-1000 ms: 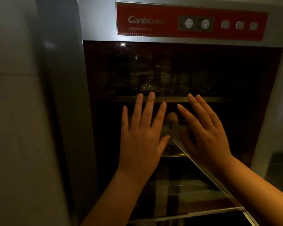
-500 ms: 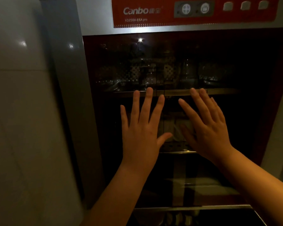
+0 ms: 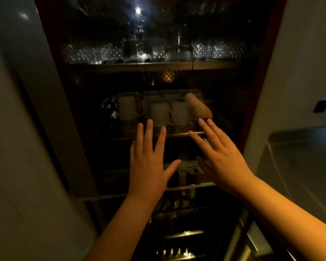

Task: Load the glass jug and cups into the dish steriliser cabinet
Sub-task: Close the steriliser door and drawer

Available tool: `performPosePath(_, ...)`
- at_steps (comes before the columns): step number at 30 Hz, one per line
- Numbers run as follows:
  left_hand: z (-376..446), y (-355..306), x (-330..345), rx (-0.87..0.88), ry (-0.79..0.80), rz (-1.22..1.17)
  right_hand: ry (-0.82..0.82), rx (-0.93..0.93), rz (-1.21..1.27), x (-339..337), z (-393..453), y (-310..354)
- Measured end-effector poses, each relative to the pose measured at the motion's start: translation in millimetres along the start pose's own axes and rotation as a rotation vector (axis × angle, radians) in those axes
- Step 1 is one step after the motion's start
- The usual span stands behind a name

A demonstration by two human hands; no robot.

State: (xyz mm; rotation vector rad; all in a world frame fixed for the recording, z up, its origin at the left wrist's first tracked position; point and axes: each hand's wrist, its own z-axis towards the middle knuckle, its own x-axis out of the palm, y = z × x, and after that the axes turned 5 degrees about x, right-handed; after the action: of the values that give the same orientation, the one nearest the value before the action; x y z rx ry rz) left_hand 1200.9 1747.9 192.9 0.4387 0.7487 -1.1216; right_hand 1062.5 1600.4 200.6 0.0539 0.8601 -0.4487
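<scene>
A dim view looks forward and down at a tall dish steriliser cabinet (image 3: 256, 102) with a dark, reflective glass front framed in dark red. Two bare hands are raised flat in front of the glass, side by side and a little apart. The left hand (image 3: 149, 166) is open with fingers spread and pointing up, thumb angled out toward the right; it holds nothing. The right hand (image 3: 220, 161) is also open and empty, its fingers together and slanting up and to the left. Whether the palms actually touch the glass cannot be told. Behind the glass, on an upper shelf (image 3: 152, 65), clear glassware (image 3: 137, 48) glints in the dark; a taller glass shape among it may be the jug, but it is too dim and blurred to be sure. On the middle rack (image 3: 177, 134), just above the fingertips, stand several pale cups (image 3: 160, 112) with handles, close together, and one tan cup (image 3: 198, 106) leans tilted at the right end of the row. Lower racks hold more dim crockery that cannot be made out. A pale wall panel (image 3: 17, 147) runs down the left side, and a grey counter (image 3: 299, 157) sits to the right.
</scene>
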Motion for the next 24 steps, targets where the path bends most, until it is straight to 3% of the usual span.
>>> performPosePath(3,-33.1,-37.1,19.4,-0.027,0.172,-0.066,0.165,0.064,0.069,-4.6,-43.6,-14.6)
performPosePath(6,-61.5,-80.3,25.8,-0.028,0.237,-0.125,0.269,0.100,0.098,-15.3,-85.0,-30.2)
performPosePath(17,-142.3,-240.7,24.7,0.034,0.429,-0.316,0.463,0.176,0.047,-69.5,-235.2,-95.6)
performPosePath(24,-182.5,-301.6,37.1,0.052,0.571,-0.315,0.588,0.140,0.124,-70.5,-287.5,-112.1)
